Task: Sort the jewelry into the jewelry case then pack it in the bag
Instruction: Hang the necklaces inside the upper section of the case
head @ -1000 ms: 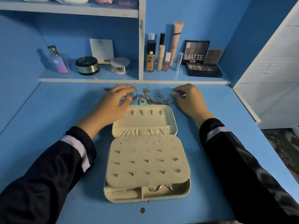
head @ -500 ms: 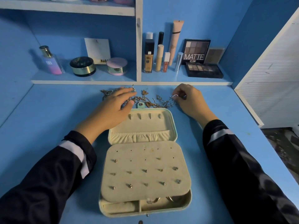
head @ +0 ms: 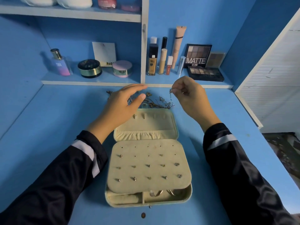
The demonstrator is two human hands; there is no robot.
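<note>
Right hand [head: 190,95] is pinching a thin chain [head: 170,96] above the tangled jewelry pile [head: 155,102] behind the open jewelry case [head: 189,196] on the table [head: 48,127], left hand [head: 123,103] is hovering relaxed over the pile; studs [head: 147,165] are sitting in the case, with necklaces and bagging apparently remaining.

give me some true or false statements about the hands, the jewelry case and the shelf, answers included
1. The jewelry case lies open. True.
2. The left hand grips the jewelry case. False: its fingers are straight, above the jewelry pile.
3. The right hand pinches a thin chain. True.
4. The earring panel holds no studs. False: studs sit in its lower rows.
5. The perfume bottle stands right of the MATTE palette. False: it stands far to its left, in the other shelf bay.
</note>
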